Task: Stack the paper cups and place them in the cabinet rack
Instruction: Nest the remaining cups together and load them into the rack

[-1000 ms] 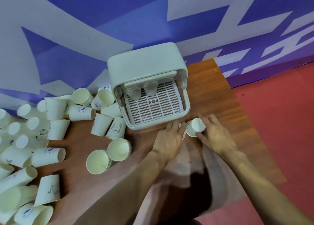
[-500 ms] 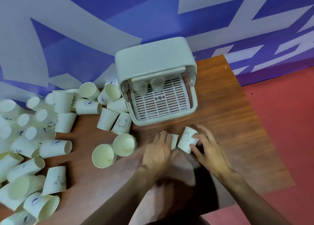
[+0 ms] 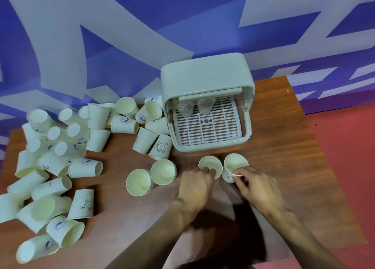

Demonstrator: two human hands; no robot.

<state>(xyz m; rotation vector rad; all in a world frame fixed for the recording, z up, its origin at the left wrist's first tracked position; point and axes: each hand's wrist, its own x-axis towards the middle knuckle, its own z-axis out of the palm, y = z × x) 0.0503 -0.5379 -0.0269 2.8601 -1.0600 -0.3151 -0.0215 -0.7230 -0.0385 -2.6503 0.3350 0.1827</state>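
matt paper cups (image 3: 140, 182), wood-grain table (image 3: 284, 147)

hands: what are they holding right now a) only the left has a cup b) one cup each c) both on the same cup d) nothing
b: the left hand pinches the left cup at its rim and the right hand grips the right cup, side by side in front of the rack.
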